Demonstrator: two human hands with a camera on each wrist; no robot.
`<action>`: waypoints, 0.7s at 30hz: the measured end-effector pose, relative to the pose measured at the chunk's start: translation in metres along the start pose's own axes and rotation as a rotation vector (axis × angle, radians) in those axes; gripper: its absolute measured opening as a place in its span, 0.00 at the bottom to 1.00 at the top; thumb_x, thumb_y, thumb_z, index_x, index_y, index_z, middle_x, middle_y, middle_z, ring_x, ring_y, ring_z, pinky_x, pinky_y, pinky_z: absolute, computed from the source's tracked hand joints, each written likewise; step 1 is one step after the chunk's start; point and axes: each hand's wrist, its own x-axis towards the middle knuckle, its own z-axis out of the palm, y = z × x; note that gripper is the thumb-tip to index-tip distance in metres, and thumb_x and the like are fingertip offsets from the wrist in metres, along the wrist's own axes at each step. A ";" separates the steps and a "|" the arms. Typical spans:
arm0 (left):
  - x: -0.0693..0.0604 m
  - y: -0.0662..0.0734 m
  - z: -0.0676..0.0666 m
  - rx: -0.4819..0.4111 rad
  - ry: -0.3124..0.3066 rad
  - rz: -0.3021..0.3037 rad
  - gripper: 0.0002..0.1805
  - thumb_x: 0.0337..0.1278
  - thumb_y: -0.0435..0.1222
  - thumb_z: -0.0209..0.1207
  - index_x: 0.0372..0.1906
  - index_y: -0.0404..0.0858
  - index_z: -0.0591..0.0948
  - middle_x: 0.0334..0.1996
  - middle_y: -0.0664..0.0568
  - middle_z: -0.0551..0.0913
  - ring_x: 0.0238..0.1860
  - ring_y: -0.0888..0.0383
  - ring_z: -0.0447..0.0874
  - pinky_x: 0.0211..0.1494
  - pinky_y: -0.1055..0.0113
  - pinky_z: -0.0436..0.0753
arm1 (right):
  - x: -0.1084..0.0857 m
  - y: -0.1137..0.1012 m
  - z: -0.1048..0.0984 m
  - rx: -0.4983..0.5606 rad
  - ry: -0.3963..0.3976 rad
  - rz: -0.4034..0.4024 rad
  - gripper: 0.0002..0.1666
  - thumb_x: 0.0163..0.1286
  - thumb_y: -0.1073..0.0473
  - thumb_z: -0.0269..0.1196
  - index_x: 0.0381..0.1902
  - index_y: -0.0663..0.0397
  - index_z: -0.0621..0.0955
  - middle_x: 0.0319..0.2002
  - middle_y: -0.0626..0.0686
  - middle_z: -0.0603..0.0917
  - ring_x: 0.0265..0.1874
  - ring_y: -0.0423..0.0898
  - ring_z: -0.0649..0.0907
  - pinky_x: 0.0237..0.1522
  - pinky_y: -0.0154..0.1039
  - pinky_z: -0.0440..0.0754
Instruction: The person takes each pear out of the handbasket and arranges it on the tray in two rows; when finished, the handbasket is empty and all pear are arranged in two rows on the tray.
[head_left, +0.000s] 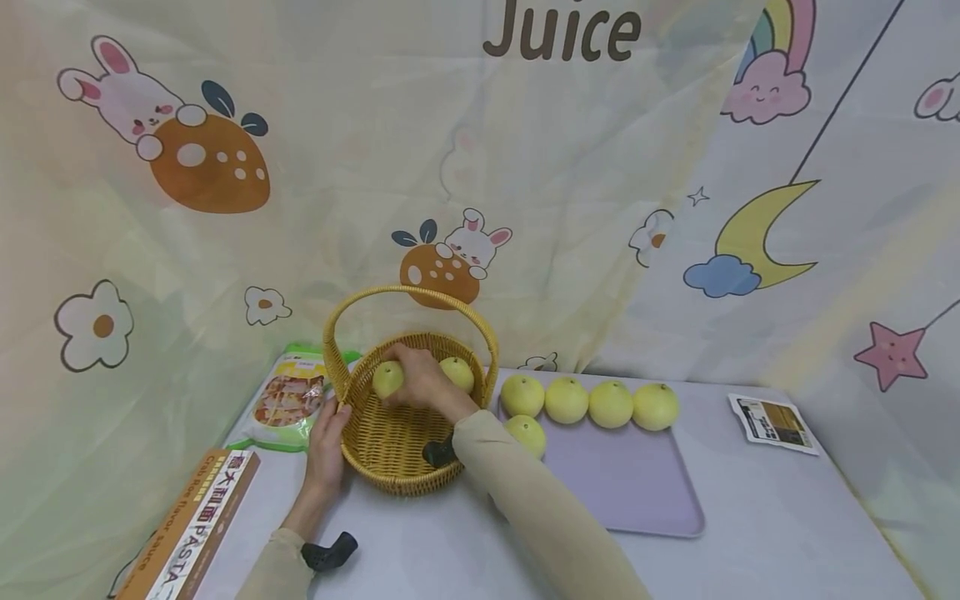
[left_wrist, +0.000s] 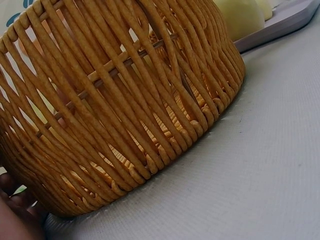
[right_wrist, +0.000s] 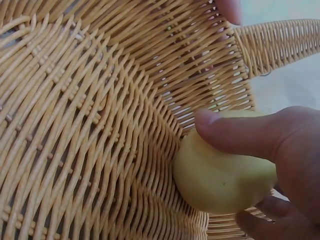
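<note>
A wicker basket with an arched handle stands on the white table. My right hand reaches inside and grips a pale yellow-green round fruit near the basket's left wall. The right wrist view shows the thumb lying over this fruit. Another such fruit sits at the right back of the basket, partly behind my right hand. My left hand rests against the basket's outer left side, below the handle's base. Only some of its fingers show beside the weave in the left wrist view.
Right of the basket, a lilac tray bears several more such fruits along its back and left. A green-edged food bag lies at the left, with a pasta box in front. A small white pouch lies far right.
</note>
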 end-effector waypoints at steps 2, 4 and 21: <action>0.000 0.000 0.000 0.002 -0.003 -0.005 0.32 0.87 0.49 0.39 0.86 0.45 0.56 0.83 0.44 0.61 0.82 0.47 0.59 0.87 0.46 0.54 | 0.001 0.002 0.000 0.025 -0.005 -0.012 0.44 0.54 0.53 0.86 0.68 0.43 0.80 0.63 0.49 0.84 0.65 0.51 0.79 0.65 0.45 0.81; 0.001 0.000 0.000 0.002 -0.005 -0.007 0.32 0.87 0.49 0.38 0.86 0.45 0.56 0.82 0.44 0.61 0.82 0.47 0.60 0.87 0.46 0.55 | 0.001 0.003 0.001 0.052 -0.005 -0.016 0.44 0.52 0.52 0.87 0.67 0.41 0.81 0.63 0.47 0.85 0.65 0.50 0.79 0.65 0.45 0.81; 0.001 -0.001 0.001 0.007 0.007 -0.003 0.32 0.86 0.49 0.39 0.86 0.44 0.56 0.84 0.45 0.59 0.83 0.46 0.57 0.87 0.46 0.55 | -0.014 -0.007 -0.016 0.203 0.036 -0.070 0.45 0.49 0.45 0.87 0.67 0.39 0.85 0.64 0.45 0.87 0.62 0.43 0.83 0.64 0.35 0.80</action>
